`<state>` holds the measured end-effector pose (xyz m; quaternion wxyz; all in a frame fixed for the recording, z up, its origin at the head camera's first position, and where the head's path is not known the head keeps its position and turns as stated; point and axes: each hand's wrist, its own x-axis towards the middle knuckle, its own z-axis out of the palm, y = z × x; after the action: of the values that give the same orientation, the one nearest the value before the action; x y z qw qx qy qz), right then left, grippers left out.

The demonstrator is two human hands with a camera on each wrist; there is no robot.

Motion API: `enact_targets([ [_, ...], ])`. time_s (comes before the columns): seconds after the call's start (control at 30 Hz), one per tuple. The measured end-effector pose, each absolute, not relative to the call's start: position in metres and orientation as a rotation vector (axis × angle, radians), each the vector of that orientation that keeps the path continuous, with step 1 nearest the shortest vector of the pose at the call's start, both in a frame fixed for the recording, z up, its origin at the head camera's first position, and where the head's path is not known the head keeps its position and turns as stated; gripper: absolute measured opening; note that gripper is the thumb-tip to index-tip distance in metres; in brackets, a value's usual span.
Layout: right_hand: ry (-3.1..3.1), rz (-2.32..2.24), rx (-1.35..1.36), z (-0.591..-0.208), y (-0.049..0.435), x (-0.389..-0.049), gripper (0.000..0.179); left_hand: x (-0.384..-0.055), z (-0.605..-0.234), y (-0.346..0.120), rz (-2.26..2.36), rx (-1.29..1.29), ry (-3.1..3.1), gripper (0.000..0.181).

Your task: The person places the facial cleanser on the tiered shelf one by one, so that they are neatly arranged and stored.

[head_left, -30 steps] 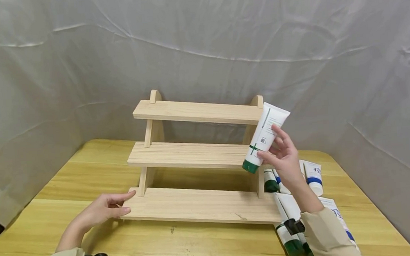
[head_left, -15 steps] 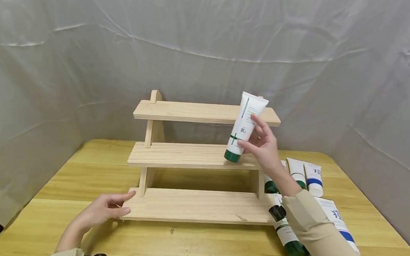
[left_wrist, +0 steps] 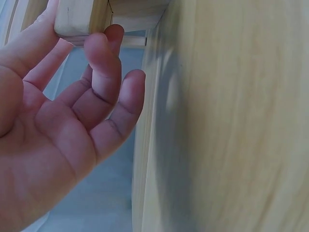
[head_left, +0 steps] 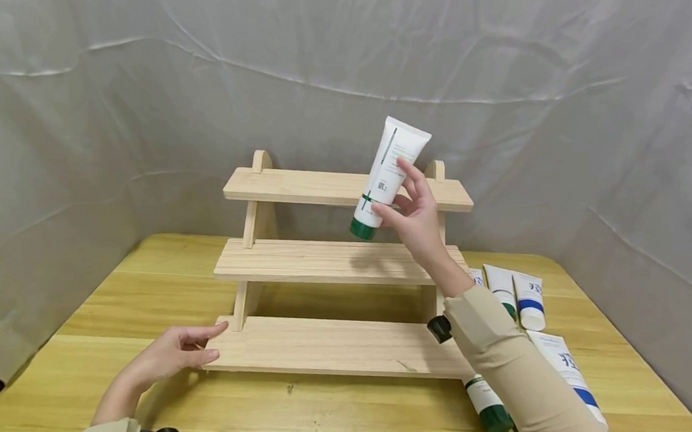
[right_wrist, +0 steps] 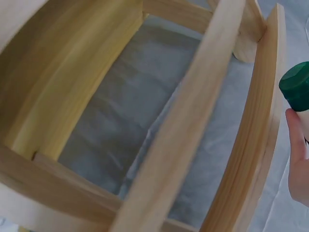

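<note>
My right hand (head_left: 413, 217) pinches a white squeeze tube (head_left: 387, 167) with a green cap, tilted with its cap down and to the left. In the head view the tube overlaps the top tier of a three-tier wooden display stand (head_left: 330, 349). The right wrist view catches only the tube's green cap (right_wrist: 295, 86) and part of the hand, at the right edge. With thumb and fingers, my left hand (head_left: 173, 353) grips the left end of the stand's bottom tier. Up close in the left wrist view, fingertips (left_wrist: 99, 48) lie against the board's end (left_wrist: 77, 19).
Right of the stand, white tubes with blue bands (head_left: 529, 300) and green-capped tubes (head_left: 488, 405) lie on the wooden table (head_left: 335, 421), partly hidden by the right sleeve (head_left: 510, 364). A grey cloth backdrop (head_left: 336, 58) surrounds the table.
The right hand has carried the tube left and upward, from beside the stand's right end to in front of its top tier. The left hand stays on the bottom tier.
</note>
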<state>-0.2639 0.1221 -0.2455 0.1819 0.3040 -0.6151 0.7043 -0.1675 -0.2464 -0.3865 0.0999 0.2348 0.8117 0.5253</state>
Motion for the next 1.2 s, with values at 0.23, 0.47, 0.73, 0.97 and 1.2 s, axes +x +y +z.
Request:
enact_targets([
  [0.23,-1.695,1.92,0.871,-0.234,0.106,-0.276,0.071,-0.166,-0.387,-0.246,1.563,0.698,2.392,0.05],
  [0.47,-1.692,1.804,0.861,-0.229,0.098,-0.282,0.068,-0.165,-0.387,-0.244,1.553,0.715,2.398,0.049],
  [0.73,-1.72,1.706,0.862,-0.223,0.096,-0.286,0.067,-0.167,-0.386,-0.241,1.531,0.768,2.41,0.048],
  [0.97,-1.77,1.58,0.855,-0.216,0.091,-0.291,0.064,-0.167,-0.388,-0.242,1.555,0.773,2.382,0.048],
  [1.2,-1.899,1.474,0.85,-0.215,0.092,-0.297,0.062,-0.166,-0.386,-0.24,1.544,0.742,2.391,0.049],
])
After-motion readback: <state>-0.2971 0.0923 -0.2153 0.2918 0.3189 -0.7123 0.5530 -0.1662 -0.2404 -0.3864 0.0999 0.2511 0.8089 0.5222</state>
